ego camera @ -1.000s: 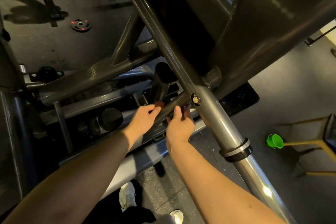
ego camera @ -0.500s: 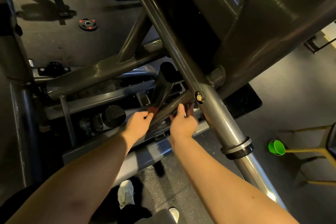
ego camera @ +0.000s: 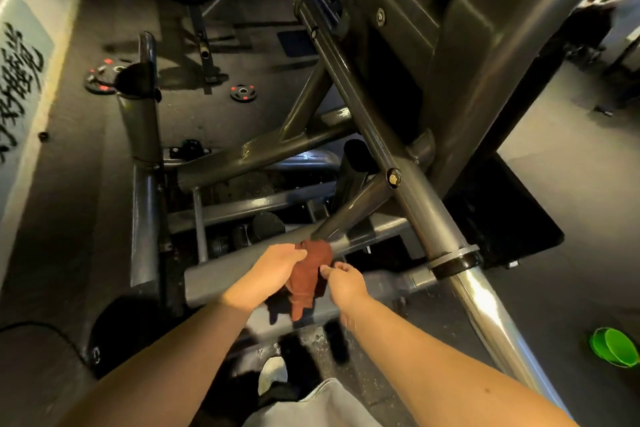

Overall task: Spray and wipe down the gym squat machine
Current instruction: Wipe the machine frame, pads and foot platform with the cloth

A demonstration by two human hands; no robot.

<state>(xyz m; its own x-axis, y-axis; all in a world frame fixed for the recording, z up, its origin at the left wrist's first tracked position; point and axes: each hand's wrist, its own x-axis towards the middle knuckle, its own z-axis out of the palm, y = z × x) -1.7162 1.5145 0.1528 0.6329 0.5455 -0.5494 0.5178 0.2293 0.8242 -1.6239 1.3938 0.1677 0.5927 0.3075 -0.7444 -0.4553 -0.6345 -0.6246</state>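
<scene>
A rust-red cloth (ego camera: 310,276) hangs bunched between my two hands, just below the lower end of a slanted grey tube (ego camera: 349,213) of the squat machine. My left hand (ego camera: 272,272) grips the cloth's upper left side. My right hand (ego camera: 346,282) pinches its right edge with thumb and fingertips. The long diagonal bar (ego camera: 415,204) of the machine runs from the top centre down to the lower right, with a black collar (ego camera: 453,262) on it. No spray bottle is in view.
Grey frame beams (ego camera: 214,274) cross under my hands. An upright post (ego camera: 142,135) stands at the left. Small weight plates (ego camera: 242,92) lie on the dark floor behind. A green cup (ego camera: 614,352) lies at the lower right. My shoe (ego camera: 273,376) shows below.
Both hands have drawn back down off the slanted tube toward me, and the cloth now hangs free between them. The camera has pulled back and shows more floor.
</scene>
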